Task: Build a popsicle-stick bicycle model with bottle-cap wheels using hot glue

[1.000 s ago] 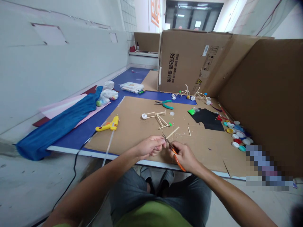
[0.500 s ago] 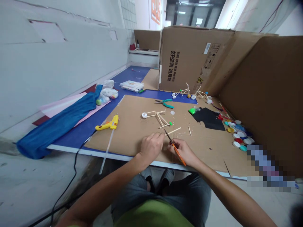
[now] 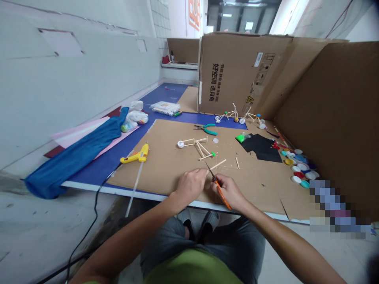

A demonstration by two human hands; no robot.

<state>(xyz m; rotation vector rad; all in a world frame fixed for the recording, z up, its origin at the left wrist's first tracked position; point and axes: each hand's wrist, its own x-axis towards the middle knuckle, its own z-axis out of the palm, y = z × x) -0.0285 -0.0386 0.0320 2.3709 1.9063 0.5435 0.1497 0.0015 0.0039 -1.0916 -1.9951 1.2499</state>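
Observation:
Low over the cardboard near the table's front edge, my left hand (image 3: pixel 192 183) is closed, its fingertips pinching the near end of a thin wooden stick (image 3: pixel 218 164). Orange-handled scissors (image 3: pixel 222 194) are gripped in my right hand (image 3: pixel 232 191), their dark blades pointing up and left across the stick beside my left fingertips. Just beyond lies a small stick frame (image 3: pixel 201 148) with a white cap wheel at its left and a green piece at its right. A short stick piece (image 3: pixel 237 163) rests to the right.
A yellow glue gun (image 3: pixel 136 154) lies left, its cord hanging over the edge. Teal-handled pliers (image 3: pixel 209 129) lie beyond the frame. Black sheets (image 3: pixel 262 148) and several bottle caps (image 3: pixel 297 169) are at right. Two stick models (image 3: pixel 233 114) stand before a large cardboard box (image 3: pixel 237 75).
Both hands stay almost in place. My left fingertips have shifted slightly right along the stick, and the scissors' handles have tilted a little.

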